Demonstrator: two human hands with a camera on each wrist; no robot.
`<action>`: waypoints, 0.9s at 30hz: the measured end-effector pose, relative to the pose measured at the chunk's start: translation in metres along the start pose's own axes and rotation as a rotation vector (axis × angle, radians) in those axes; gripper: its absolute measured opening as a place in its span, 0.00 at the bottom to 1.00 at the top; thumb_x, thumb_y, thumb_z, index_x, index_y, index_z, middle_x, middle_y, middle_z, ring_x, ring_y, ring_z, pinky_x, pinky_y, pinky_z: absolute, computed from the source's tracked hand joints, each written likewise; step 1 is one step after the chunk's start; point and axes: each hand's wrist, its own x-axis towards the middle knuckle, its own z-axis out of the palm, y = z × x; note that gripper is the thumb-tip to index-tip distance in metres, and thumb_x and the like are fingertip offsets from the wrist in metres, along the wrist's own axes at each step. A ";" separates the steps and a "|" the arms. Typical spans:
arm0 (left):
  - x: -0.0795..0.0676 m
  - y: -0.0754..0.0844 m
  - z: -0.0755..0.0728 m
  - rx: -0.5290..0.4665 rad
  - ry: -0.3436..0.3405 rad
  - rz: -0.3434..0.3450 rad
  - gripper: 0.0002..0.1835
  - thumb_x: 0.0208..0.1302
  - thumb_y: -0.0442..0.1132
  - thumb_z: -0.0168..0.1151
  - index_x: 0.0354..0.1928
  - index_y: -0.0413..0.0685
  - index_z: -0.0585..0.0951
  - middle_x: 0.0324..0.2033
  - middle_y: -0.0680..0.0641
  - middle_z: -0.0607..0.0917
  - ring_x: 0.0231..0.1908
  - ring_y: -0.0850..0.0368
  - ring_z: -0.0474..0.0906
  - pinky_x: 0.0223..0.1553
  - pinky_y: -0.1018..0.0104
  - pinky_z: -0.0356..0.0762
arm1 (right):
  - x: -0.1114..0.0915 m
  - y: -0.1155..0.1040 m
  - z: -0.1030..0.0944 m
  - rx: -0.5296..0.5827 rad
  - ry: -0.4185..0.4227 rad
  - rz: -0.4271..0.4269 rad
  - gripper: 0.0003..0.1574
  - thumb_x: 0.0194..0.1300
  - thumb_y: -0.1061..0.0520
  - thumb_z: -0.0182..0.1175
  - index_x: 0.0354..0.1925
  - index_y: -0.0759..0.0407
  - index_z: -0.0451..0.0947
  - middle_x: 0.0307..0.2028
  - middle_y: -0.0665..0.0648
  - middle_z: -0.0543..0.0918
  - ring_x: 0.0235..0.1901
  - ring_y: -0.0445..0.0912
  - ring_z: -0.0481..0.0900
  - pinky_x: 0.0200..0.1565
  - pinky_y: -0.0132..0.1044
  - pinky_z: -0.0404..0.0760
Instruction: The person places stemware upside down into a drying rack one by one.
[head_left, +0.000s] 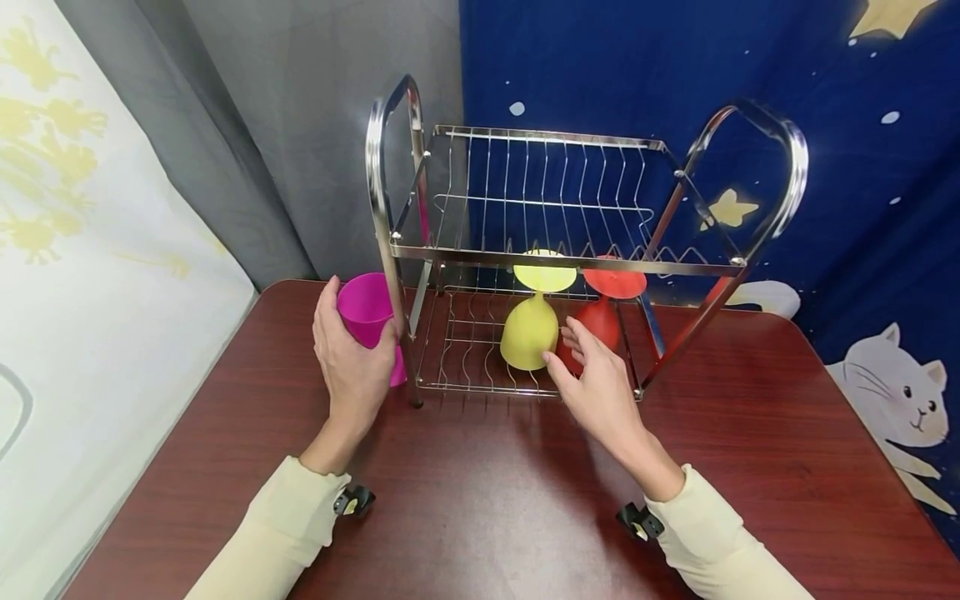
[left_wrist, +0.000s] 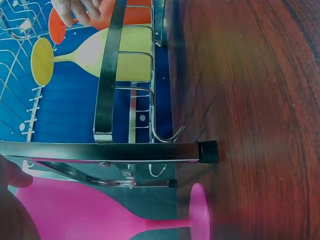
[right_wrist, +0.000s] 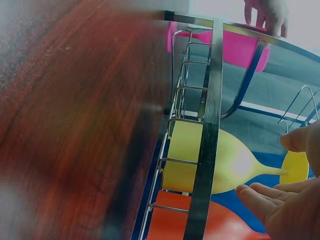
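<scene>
The left hand [head_left: 347, 357] grips a bright pink, plastic-looking stemmed cup [head_left: 367, 312]. The pink cup is right way up at the hand's one o'clock, just outside a shiny metal two-shelf rack [head_left: 480, 256]. The right hand [head_left: 602, 390] holds nothing, its fingers loosely bent. An upside-down yellow stemmed cup [head_left: 528, 337] is near its ten o'clock, a red one [head_left: 602, 319] at twelve.

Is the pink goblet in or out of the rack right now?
Out: the left hand holds the pink goblet outside the left end of the rack, beyond its side posts.
</scene>
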 end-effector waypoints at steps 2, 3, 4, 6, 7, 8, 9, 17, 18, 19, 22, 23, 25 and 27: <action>-0.001 -0.001 0.000 0.003 -0.010 -0.020 0.44 0.51 0.35 0.70 0.71 0.47 0.62 0.66 0.45 0.69 0.63 0.48 0.64 0.61 0.41 0.60 | -0.001 0.000 0.000 0.007 -0.001 -0.001 0.37 0.64 0.49 0.64 0.66 0.63 0.67 0.56 0.61 0.80 0.54 0.52 0.81 0.54 0.47 0.79; -0.001 -0.002 0.001 0.002 -0.014 -0.028 0.44 0.51 0.35 0.71 0.71 0.47 0.62 0.66 0.45 0.69 0.63 0.48 0.64 0.60 0.41 0.61 | -0.002 0.001 0.000 0.009 0.000 -0.002 0.37 0.64 0.50 0.64 0.66 0.63 0.67 0.56 0.61 0.80 0.54 0.52 0.81 0.54 0.47 0.79; -0.001 -0.002 0.001 0.001 -0.017 -0.034 0.44 0.51 0.35 0.71 0.71 0.47 0.62 0.66 0.45 0.69 0.63 0.48 0.64 0.60 0.41 0.61 | -0.002 0.001 0.001 0.014 0.000 -0.005 0.37 0.64 0.50 0.64 0.66 0.63 0.68 0.55 0.62 0.80 0.53 0.52 0.81 0.54 0.47 0.79; -0.002 -0.004 0.002 -0.002 -0.023 -0.041 0.46 0.50 0.35 0.71 0.72 0.47 0.60 0.66 0.45 0.69 0.63 0.48 0.64 0.60 0.41 0.62 | -0.003 0.002 0.001 0.023 0.002 -0.012 0.36 0.63 0.51 0.65 0.65 0.63 0.68 0.55 0.62 0.80 0.53 0.52 0.81 0.54 0.47 0.79; -0.002 -0.005 0.002 -0.005 -0.024 -0.043 0.46 0.50 0.35 0.71 0.72 0.47 0.60 0.66 0.45 0.69 0.63 0.49 0.64 0.59 0.41 0.63 | -0.003 0.002 0.001 0.026 0.003 -0.014 0.36 0.63 0.52 0.65 0.65 0.63 0.68 0.55 0.63 0.80 0.53 0.52 0.81 0.54 0.47 0.80; -0.002 -0.005 0.002 -0.009 -0.025 -0.045 0.46 0.50 0.35 0.71 0.72 0.47 0.60 0.66 0.45 0.69 0.63 0.49 0.64 0.59 0.41 0.64 | -0.004 0.002 0.002 0.029 0.005 -0.017 0.36 0.63 0.52 0.65 0.65 0.64 0.69 0.55 0.63 0.80 0.53 0.52 0.82 0.54 0.47 0.80; -0.002 -0.005 0.003 -0.014 -0.025 -0.047 0.47 0.50 0.34 0.71 0.72 0.47 0.59 0.65 0.45 0.68 0.63 0.49 0.64 0.59 0.42 0.65 | -0.004 0.002 0.002 0.032 0.006 -0.018 0.36 0.63 0.52 0.65 0.65 0.64 0.69 0.55 0.63 0.80 0.53 0.52 0.82 0.53 0.47 0.80; -0.001 -0.007 0.006 -0.019 -0.031 -0.079 0.50 0.48 0.36 0.73 0.73 0.45 0.57 0.66 0.44 0.67 0.63 0.52 0.64 0.59 0.48 0.70 | -0.006 0.002 0.003 0.056 0.008 -0.027 0.34 0.63 0.52 0.65 0.64 0.63 0.70 0.54 0.62 0.81 0.52 0.53 0.82 0.53 0.46 0.80; -0.001 -0.007 0.006 -0.018 -0.034 -0.087 0.51 0.47 0.36 0.73 0.73 0.46 0.56 0.66 0.44 0.67 0.64 0.52 0.64 0.60 0.49 0.70 | -0.006 0.002 0.003 0.058 0.008 -0.028 0.34 0.63 0.52 0.65 0.64 0.63 0.70 0.54 0.62 0.81 0.52 0.53 0.82 0.53 0.46 0.80; -0.001 -0.008 0.007 -0.017 -0.037 -0.096 0.51 0.47 0.37 0.74 0.73 0.45 0.56 0.66 0.44 0.67 0.64 0.52 0.64 0.60 0.49 0.70 | -0.006 0.002 0.003 0.059 0.008 -0.028 0.34 0.63 0.52 0.65 0.64 0.63 0.70 0.54 0.62 0.81 0.52 0.53 0.82 0.53 0.46 0.80; -0.002 -0.012 0.008 -0.015 -0.047 -0.124 0.52 0.47 0.38 0.74 0.73 0.46 0.55 0.66 0.43 0.66 0.63 0.53 0.64 0.60 0.50 0.71 | -0.006 0.002 0.003 0.060 0.008 -0.024 0.34 0.63 0.52 0.65 0.63 0.63 0.71 0.54 0.62 0.81 0.51 0.53 0.82 0.53 0.46 0.80; -0.003 -0.013 0.008 -0.015 -0.050 -0.132 0.52 0.48 0.39 0.74 0.73 0.46 0.55 0.66 0.43 0.66 0.63 0.52 0.65 0.60 0.50 0.71 | -0.006 0.002 0.002 0.059 0.008 -0.022 0.34 0.62 0.52 0.66 0.63 0.63 0.71 0.54 0.62 0.81 0.51 0.52 0.82 0.53 0.45 0.80; -0.003 -0.015 0.009 -0.018 -0.056 -0.147 0.52 0.48 0.40 0.75 0.73 0.46 0.55 0.65 0.43 0.67 0.62 0.52 0.65 0.59 0.50 0.72 | -0.006 0.002 0.002 0.063 0.007 -0.021 0.34 0.62 0.52 0.66 0.63 0.63 0.71 0.54 0.62 0.81 0.51 0.52 0.82 0.53 0.45 0.80; -0.004 -0.017 0.009 -0.025 -0.068 -0.161 0.52 0.48 0.40 0.75 0.72 0.46 0.55 0.65 0.43 0.68 0.62 0.51 0.66 0.58 0.50 0.73 | -0.006 0.002 0.003 0.063 0.006 -0.019 0.34 0.62 0.52 0.65 0.63 0.64 0.71 0.54 0.62 0.81 0.51 0.52 0.82 0.53 0.45 0.80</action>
